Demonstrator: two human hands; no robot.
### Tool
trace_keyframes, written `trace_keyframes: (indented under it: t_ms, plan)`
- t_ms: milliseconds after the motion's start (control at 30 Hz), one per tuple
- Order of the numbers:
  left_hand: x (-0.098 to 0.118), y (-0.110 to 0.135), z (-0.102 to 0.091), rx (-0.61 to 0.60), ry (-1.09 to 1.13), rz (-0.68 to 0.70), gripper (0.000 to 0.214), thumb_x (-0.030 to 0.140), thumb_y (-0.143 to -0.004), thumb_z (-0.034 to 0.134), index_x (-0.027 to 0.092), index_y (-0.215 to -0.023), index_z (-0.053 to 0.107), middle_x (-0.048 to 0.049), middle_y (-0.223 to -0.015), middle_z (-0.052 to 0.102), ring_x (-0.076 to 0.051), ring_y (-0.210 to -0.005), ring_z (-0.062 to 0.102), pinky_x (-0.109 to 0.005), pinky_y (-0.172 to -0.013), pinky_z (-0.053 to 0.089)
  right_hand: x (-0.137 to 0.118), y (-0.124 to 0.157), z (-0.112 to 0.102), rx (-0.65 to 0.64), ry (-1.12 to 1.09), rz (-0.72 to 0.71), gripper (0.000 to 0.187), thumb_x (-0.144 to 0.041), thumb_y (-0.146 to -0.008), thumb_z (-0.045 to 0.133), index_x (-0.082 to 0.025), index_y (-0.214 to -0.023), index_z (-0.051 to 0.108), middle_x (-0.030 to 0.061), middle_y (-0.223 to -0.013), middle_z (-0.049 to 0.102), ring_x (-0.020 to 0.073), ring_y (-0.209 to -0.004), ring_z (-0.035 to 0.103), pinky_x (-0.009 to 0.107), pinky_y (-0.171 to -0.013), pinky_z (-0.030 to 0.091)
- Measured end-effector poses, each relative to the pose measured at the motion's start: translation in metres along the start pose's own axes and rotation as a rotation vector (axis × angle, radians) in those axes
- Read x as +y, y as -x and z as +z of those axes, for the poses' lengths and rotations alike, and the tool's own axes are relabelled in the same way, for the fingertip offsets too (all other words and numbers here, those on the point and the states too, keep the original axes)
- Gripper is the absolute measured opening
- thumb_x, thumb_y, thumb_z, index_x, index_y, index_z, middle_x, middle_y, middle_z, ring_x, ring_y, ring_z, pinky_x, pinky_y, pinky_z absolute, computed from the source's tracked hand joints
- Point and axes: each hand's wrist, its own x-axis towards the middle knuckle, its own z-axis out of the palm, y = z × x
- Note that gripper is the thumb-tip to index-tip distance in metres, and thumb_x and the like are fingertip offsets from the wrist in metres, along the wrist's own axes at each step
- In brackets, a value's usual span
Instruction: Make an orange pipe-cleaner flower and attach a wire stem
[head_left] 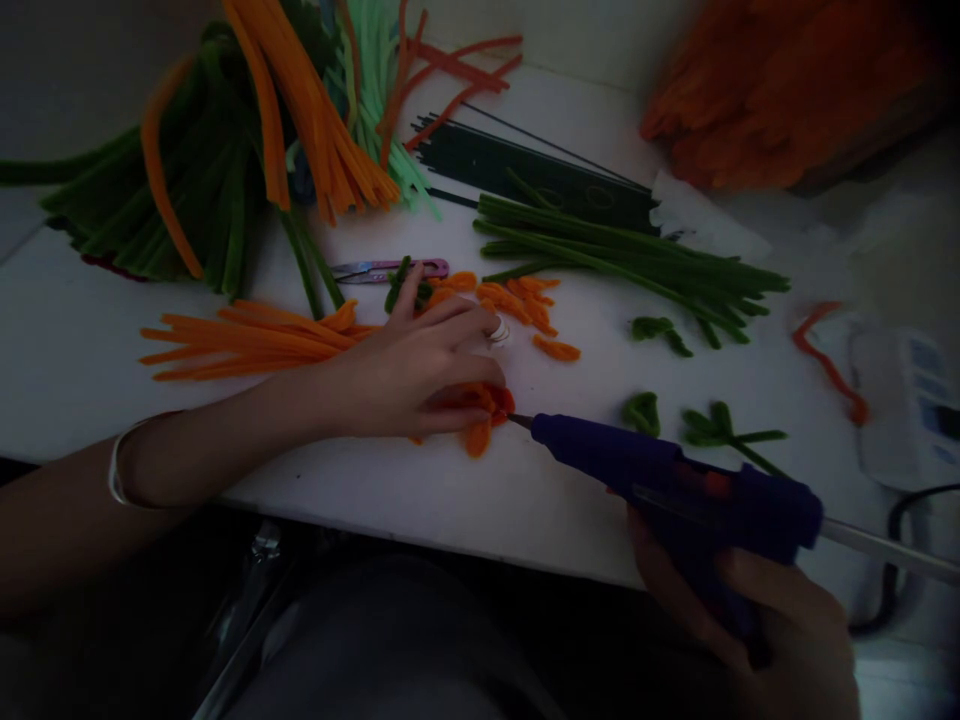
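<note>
Dim light falls on a white worktop, crowded along its rear. From where I stand, the left hand pinches an orange fuzzy flower-shaped piece near the front edge; the right hand grips a dark-blue plastic glue gun, its nozzle at the piece, contact uncertain.

Progress, in my judgement: partial. Bent orange fuzzy petals and a green fuzzy leaf sprig lie shaped but loose; straight orange chenille stems and straight green chenille stems remain unbent.

Clearance: a bare strip separates the piece from the front edge, which the right hand overhangs. Open surface lies beyond the nozzle; pink-handled metal snips sit close behind the left hand.
</note>
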Motion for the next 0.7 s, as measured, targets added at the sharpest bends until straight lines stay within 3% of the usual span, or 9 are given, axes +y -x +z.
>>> trace_keyframes:
  t_ms: [133, 300, 700]
  plan:
    - [0.0005, -0.0001, -0.0002, -0.003, 0.007, -0.009, 0.022, 0.036, -0.092, 0.053, 0.025, -0.102, 0.068, -0.0116, -0.119, 0.053, -0.033, -0.123, 0.048, -0.071, -0.108, -0.001, 0.0014, 0.0010, -0.0006, 0.021, -0.124, 0.016, 0.037, -0.054, -0.068, 0.072, -0.020, -0.080, 0.071, -0.0021, -0.041, 0.045, 0.0012, -0.032, 0.012, 0.022, -0.035, -0.001]
    - [0.0011, -0.0005, -0.0006, 0.000, 0.022, -0.021, 0.021, 0.036, -0.091, 0.054, 0.026, -0.102, 0.068, -0.0100, -0.119, 0.054, -0.030, -0.122, 0.048, -0.067, -0.111, -0.003, 0.0023, 0.0029, -0.0028, 0.043, -0.081, 0.003, 0.038, -0.056, -0.069, 0.071, -0.019, -0.080, 0.070, -0.0049, -0.039, 0.035, 0.0026, -0.032, 0.015, 0.023, -0.036, 0.002]
    - [0.0001, -0.0007, -0.0017, -0.005, 0.016, -0.005, 0.020, 0.035, -0.092, 0.054, 0.025, -0.102, 0.068, -0.0104, -0.118, 0.053, -0.032, -0.122, 0.047, -0.070, -0.109, -0.003, 0.0003, -0.0031, 0.0018, 0.089, -0.044, -0.013, 0.030, -0.047, -0.073, 0.066, -0.018, -0.080, 0.068, -0.0057, -0.038, 0.033, 0.0055, -0.032, 0.018, 0.024, -0.037, 0.005]
